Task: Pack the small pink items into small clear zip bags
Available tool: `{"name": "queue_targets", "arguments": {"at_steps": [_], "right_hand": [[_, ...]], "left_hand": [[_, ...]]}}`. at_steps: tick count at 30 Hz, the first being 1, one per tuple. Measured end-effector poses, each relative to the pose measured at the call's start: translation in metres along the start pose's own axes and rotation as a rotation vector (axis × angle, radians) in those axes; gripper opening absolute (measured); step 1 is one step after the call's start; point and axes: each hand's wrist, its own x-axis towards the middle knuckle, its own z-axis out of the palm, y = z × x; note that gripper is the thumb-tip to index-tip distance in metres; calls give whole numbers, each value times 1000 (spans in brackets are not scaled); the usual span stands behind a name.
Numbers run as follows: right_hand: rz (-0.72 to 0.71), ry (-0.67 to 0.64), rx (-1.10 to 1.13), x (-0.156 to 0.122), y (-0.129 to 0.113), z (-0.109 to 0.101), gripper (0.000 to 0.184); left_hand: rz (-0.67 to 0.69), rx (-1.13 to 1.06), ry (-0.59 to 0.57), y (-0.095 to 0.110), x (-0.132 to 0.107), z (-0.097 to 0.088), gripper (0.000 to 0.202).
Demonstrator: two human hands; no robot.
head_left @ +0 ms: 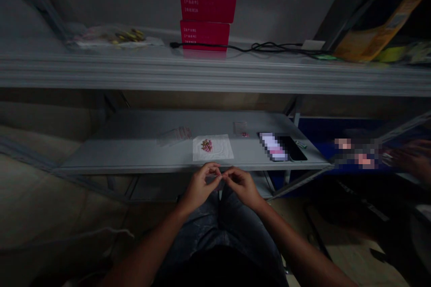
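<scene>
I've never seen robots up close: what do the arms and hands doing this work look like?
These are a person's. The left hand and right hand wear no gloves, and no sleeve, watch or bracelet shows on the left forearm or right forearm. No markings stand out in this dim light. The jeans are dark blue.

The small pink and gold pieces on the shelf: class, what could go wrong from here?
The small pieces lie heaped on the white square, so a knock could scatter them. The left hand and right hand meet in front of the shelf edge, so anything tiny pinched there might drop. Dim light could make it hard to find.
</scene>
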Motion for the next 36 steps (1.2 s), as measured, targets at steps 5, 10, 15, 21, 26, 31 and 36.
{"name": "queue_targets", "arguments": {"at_steps": [5,10,15,21,26,31,36], "right_hand": [[6,22,30,0,1,-1,20],[0,6,-6,0,1,-4,21],[-5,10,-26,0,0,-3,21],[0,15,-29,0,-4,-3,23],[15,26,32,0,-5,-3,24],[26,64,76,2,-4,-5,28],[32,90,88,4,-3,-9,29]], "left_hand": [[21,11,25,-1,1,1,26],[10,-3,9,-3,1,5,26],[12,21,21,-3,2,5,19],[15,-21,43,2,4,3,18],[18,-94,80,9,6,3,15],[-17,-173,116,14,11,-4,19],[-50,-224,119,9,14,-11,20]]}}
